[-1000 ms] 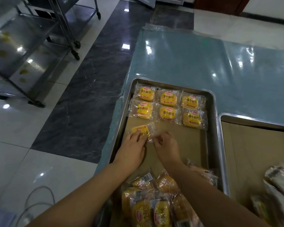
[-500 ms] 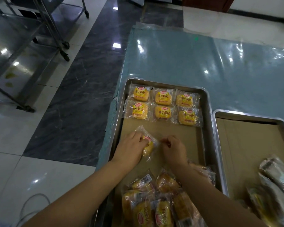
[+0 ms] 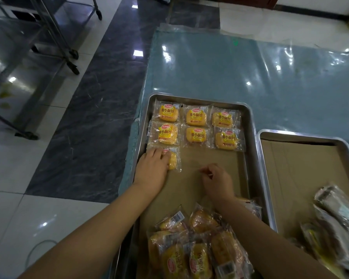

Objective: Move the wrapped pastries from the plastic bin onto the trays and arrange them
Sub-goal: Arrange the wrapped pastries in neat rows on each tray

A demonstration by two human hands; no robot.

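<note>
**Seventh pastry set down, third row, left edge**

Near edge of rectangular steel tray (image 3: pixel 254 150) lined with brown cardboard: loose heap of clear-wrapped yellow pastries (image 3: pixel 199 246), overlapping, some with the barcode side up. Mid-tray, against left edge: left hand (image 3: pixel 152 168) palm down, fingers straight, pressing flat on one wrapped pastry (image 3: pixel 174 160), not gripping it. Just right of it, over bare cardboard: right hand (image 3: pixel 216 180), fingers loosely curled, nothing seen in them. Far end of tray: six wrapped pastries (image 3: pixel 195 125) label up, in two rows of three, edges touching. Beside right edge: second steel tray (image 3: pixel 302 134), cardboard-lined, with blurred silvery wrapped packets (image 3: pixel 334 214) at its near right corner. Beneath both: blue-green table under clear plastic sheet (image 3: pixel 220 69).
</note>
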